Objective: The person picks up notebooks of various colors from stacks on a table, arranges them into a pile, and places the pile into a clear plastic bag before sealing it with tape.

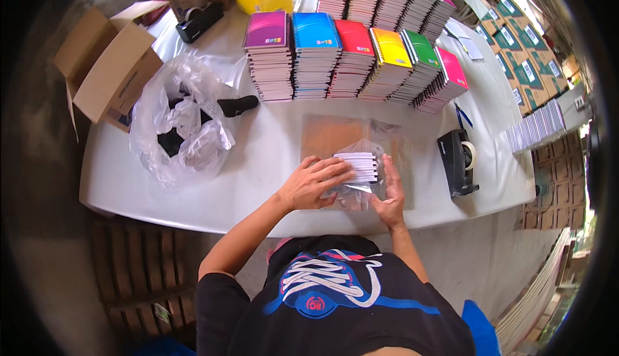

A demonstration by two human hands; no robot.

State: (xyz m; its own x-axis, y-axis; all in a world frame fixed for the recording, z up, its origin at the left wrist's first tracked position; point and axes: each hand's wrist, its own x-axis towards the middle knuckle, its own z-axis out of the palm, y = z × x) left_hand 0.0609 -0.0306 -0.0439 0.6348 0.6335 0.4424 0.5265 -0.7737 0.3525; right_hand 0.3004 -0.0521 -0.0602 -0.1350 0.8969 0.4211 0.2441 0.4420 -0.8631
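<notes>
A small stack of notebooks (pixel 358 166), page edges and black bindings showing, lies partly inside a clear plastic bag (pixel 367 146) in front of me. My left hand (pixel 317 183) is closed over its left side, fingers across the top. Beside the right end, my right hand (pixel 391 195) has its fingers stretched out straight and its thumb apart, near the bag's lower edge. Whether that thumb presses the plastic I cannot tell. Under the stack lie flat clear bags (pixel 403 143), with an orange-brown sheet (pixel 329 133) showing through at the left.
Tall stacks of spiral notebooks (pixel 353 59) in several colours stand behind on the white table (pixel 264 169). A tape dispenser (pixel 456 162) and a blue pen (pixel 464 116) are at right. Left are crumpled plastic (pixel 187 127), an open carton (pixel 116 75) and another tape dispenser (pixel 198 23).
</notes>
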